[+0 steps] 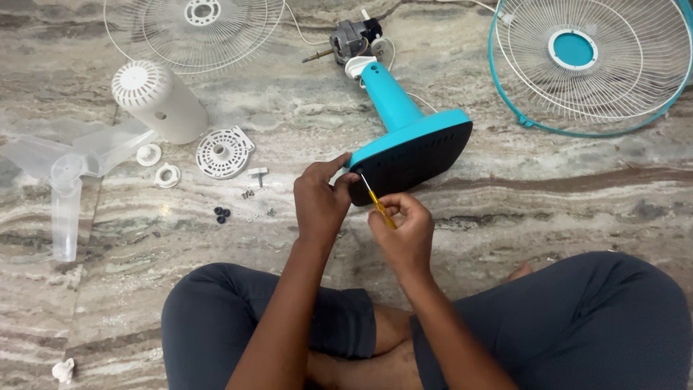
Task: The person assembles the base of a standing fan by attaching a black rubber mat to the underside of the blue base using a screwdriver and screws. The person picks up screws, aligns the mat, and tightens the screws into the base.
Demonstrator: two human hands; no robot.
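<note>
A teal fan stand with a black underside (411, 155) lies tipped on its side on the marble floor. My left hand (319, 198) grips the near edge of its base. My right hand (404, 230) holds a small screwdriver with a yellow handle (378, 202), its tip set against the black underside. The bare fan motor (351, 35) sits at the far end of the stand's neck.
A teal-rimmed wire fan guard (588, 61) lies at the far right, a white guard (195, 25) at the far left. A white motor cover (157, 100), clear fan blades (61, 170), a white round plate (224, 152) and small screws (245, 209) lie at the left. My crossed legs (563, 325) fill the foreground.
</note>
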